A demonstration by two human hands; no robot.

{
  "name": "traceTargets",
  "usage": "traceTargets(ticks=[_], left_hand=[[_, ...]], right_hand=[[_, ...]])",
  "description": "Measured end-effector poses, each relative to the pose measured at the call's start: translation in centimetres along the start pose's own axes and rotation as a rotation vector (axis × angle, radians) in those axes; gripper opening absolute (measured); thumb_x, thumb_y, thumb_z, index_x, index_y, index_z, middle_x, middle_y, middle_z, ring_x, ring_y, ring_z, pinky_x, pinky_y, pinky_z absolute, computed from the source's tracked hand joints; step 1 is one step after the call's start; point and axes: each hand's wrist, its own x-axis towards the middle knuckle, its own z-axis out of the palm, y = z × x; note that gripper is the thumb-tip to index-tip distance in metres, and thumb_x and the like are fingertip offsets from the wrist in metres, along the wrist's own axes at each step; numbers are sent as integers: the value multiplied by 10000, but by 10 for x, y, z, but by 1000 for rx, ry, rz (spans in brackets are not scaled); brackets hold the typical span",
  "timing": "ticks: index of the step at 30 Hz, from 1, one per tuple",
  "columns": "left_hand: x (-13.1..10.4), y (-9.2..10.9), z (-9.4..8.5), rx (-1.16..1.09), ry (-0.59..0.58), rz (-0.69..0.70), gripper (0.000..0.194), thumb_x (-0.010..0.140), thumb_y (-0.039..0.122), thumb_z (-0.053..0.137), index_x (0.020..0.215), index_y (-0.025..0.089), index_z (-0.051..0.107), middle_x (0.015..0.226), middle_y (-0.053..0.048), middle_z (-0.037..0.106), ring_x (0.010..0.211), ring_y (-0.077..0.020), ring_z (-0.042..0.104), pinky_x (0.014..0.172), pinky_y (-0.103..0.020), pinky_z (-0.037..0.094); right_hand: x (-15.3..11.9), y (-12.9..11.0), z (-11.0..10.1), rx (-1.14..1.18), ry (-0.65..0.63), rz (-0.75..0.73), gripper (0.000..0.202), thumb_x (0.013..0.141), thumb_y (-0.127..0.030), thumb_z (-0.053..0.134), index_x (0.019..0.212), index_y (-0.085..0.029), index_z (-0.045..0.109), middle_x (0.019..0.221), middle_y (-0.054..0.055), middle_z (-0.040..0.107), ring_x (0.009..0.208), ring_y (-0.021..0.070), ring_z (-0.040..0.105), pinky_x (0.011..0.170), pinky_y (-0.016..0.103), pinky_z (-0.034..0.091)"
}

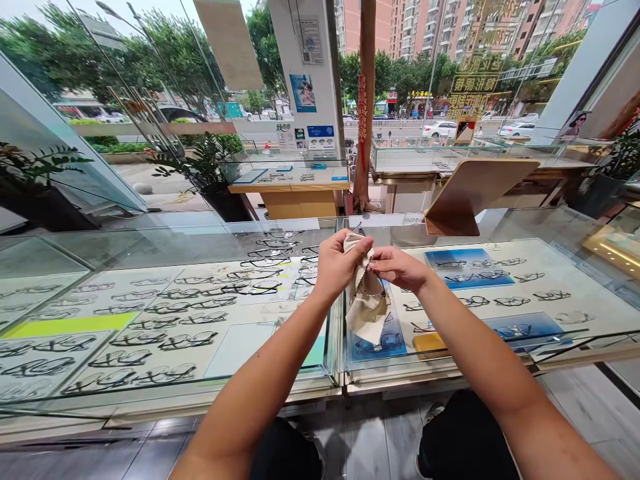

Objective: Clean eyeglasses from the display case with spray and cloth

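Note:
Above the glass counter, my left hand (337,261) is closed around a beige cleaning cloth (369,317) with a zigzag edge, its thumb pressing on the folds. The lower part of the cloth hangs down loose. A thin-rimmed pair of eyeglasses (384,291) shows partly at the cloth; most of it is covered by the fabric and fingers. My right hand (399,268) has its fingertips pinched together at the edge of the eyeglasses and cloth, close beside the left thumb.
Glass display cases (343,373) hold rows of eyeglasses (187,340) below my hands. On the right case stands a brown wooden-backed mirror or stand (475,193). A yellow case (429,345) lies under the right forearm. Further cases and potted plants (210,170) line the windows.

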Motion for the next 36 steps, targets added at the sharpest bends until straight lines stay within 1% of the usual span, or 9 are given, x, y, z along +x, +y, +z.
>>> traceTargets(ticks=[3,6,14,17,20,25,30,32,36], left_hand=[[2,-2,0,-52,29,-25,586,676,673,952,715,154,681,623,28,586,575,-88,455,566,-227,376],[6,-7,-1,-162,16,-85,580,631,646,990,795,149,742,689,1,671,598,-102,535,588,-230,431],[6,-10,1,-393,-109,-223,637,519,428,1091,1010,165,781,863,-18,767,693,-112,649,666,-219,539],[2,-8,2,-360,-179,-197,587,550,410,1084,986,169,775,840,-10,747,698,-115,643,675,-223,540],[-1,-5,2,-277,-180,-132,518,592,468,1061,839,157,729,738,10,678,642,-100,573,622,-214,489],[-4,2,2,-138,-128,-47,601,689,647,969,679,156,623,619,30,554,562,-78,432,544,-219,367],[-1,-3,1,-160,-159,-37,657,822,775,807,693,152,646,622,2,562,565,-96,454,550,-241,363],[1,-4,1,-197,-220,-55,628,815,756,826,751,148,682,674,-11,610,597,-105,500,580,-240,401],[0,0,2,-229,-292,-87,564,656,592,1007,885,169,712,786,-9,687,672,-123,576,642,-239,468]], right_hand=[[0,-2,0,-13,45,-7,382,746,-438,996,873,-152,776,821,2,697,762,111,628,744,223,505],[-1,-5,-2,-41,99,-21,398,730,-441,1009,843,-150,761,817,-14,693,747,95,619,730,208,485],[-4,-9,-6,49,123,-68,388,714,-428,1019,867,-149,796,792,5,739,700,110,660,681,218,534],[-6,-10,-5,84,114,-64,417,686,-439,1036,893,-152,816,794,12,761,696,110,692,681,208,558],[-7,-11,-3,66,57,-39,423,673,-450,1043,883,-153,829,790,18,774,695,115,710,685,206,572],[-6,-9,2,1,-17,-30,389,699,-467,1026,831,-156,832,794,36,785,725,130,727,725,225,592],[-11,-15,-3,-24,10,-44,387,686,-444,1029,788,-137,817,751,34,768,673,125,706,664,213,571],[-14,-19,-7,-4,42,-52,389,684,-436,1029,776,-131,806,730,34,759,644,122,697,641,210,562],[-17,-22,-10,27,69,-38,385,683,-421,1032,795,-129,807,726,36,755,624,121,690,613,209,548]])
